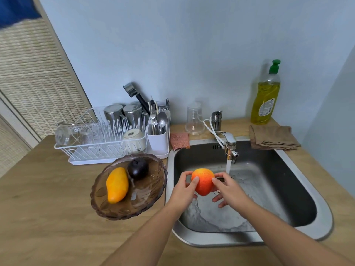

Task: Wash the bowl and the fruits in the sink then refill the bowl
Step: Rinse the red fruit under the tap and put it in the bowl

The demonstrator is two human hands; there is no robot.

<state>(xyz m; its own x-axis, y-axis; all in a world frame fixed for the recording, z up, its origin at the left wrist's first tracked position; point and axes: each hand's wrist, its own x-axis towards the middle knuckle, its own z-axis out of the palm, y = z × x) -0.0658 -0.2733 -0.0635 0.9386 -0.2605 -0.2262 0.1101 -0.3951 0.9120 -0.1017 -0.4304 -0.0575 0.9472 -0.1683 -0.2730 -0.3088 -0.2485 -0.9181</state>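
Apple (203, 182) clasped between left grip (184, 190) and right grip (227, 191), both curled round opposite flanks, beside tap stream (228, 166). Likely firm, wet-slick: hold broad sides.

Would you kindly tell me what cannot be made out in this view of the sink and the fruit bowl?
Head view only:
- Drain: mostly hidden behind the apple and the right hand.
- Apple's underside: covered by the grip of the left hand and right hand.
- Dish soap bottle label: too small to read.
- Dark fruit in the bowl: kind unclear, too dark.
- Cutlery handles: hidden inside the white holder.
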